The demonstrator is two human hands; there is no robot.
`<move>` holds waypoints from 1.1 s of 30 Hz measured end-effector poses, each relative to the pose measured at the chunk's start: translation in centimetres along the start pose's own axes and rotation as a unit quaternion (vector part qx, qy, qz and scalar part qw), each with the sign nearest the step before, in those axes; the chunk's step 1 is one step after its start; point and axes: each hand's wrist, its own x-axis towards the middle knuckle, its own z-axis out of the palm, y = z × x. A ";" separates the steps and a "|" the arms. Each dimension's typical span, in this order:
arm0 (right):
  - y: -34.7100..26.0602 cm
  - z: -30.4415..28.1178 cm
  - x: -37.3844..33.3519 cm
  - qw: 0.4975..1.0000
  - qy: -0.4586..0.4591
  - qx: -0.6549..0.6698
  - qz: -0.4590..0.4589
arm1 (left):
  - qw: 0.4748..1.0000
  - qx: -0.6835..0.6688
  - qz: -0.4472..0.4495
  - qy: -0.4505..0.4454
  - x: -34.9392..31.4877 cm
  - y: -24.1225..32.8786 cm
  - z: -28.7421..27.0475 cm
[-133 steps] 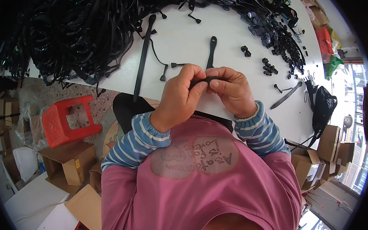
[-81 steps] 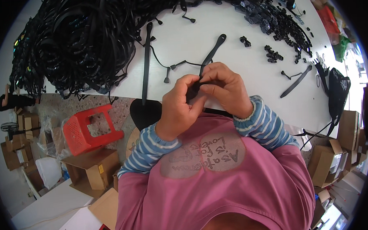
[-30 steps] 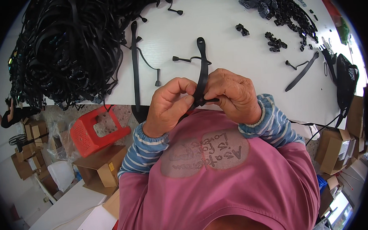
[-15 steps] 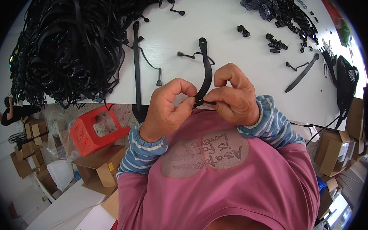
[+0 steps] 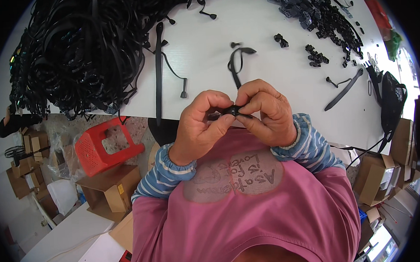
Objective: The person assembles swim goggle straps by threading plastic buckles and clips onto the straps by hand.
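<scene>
My left hand [image 5: 202,126] and my right hand [image 5: 271,115] meet at the table's front edge, fingers pinched. Between their fingertips sits a small black fitting [image 5: 234,110] at the near end of a black strap [image 5: 236,79]. The strap's far end, with a thin cord loop and a small tip, curls up over the table. Fingers partly cover the fitting, so its exact shape is hidden. To the left lies another flat black strap [image 5: 159,74] with a thin cord. A shorter black strap [image 5: 344,90] rests at the right.
A large heap of black straps [image 5: 75,57] covers the table's left. Small black plastic pieces [image 5: 317,56] lie in clusters, with a bigger pile [image 5: 308,14] at the back right. A black mesh bag [image 5: 394,99] hangs by the right edge. Below left are a red plastic stool [image 5: 91,152] and cardboard boxes [image 5: 112,191].
The strap's far end has bent down and turned, its loop now curling to the right. My hands have closed in together around the fitting, the left shifting slightly right.
</scene>
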 end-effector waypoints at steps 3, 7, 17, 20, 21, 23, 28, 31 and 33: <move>-0.1 0.0 -0.1 0.999 -0.011 -0.040 0.002 | 0.998 0.038 0.045 -0.004 0.2 -0.6 -0.4; 0.0 0.2 -0.1 0.998 -0.014 -0.065 -0.019 | 0.999 0.017 0.031 -0.017 0.2 -0.9 -0.6; 0.9 0.3 -0.2 0.994 -0.023 -0.094 -0.046 | 0.997 0.071 0.034 -0.017 0.5 -2.0 -1.1; 1.1 0.3 -0.2 0.994 -0.024 -0.100 -0.049 | 0.993 0.096 0.058 -0.021 0.7 -2.2 -1.2; 1.3 0.3 -0.2 0.994 -0.023 -0.100 -0.047 | 0.992 0.105 0.069 -0.026 0.8 -2.3 -1.3; 1.5 0.4 -0.1 0.992 -0.018 -0.105 -0.064 | 0.992 0.103 0.072 -0.026 1.0 -2.4 -1.3; 1.6 0.0 0.2 0.990 -0.013 -0.132 -0.054 | 0.993 0.102 0.063 0.006 1.2 -2.1 -0.9; 1.6 0.2 0.3 0.994 0.022 -0.103 -0.040 | 0.986 -0.139 -0.092 0.028 1.2 -0.9 -0.8; 1.2 0.2 0.3 0.997 0.048 -0.067 -0.004 | 0.987 -0.108 -0.119 -0.008 1.2 -0.2 -1.5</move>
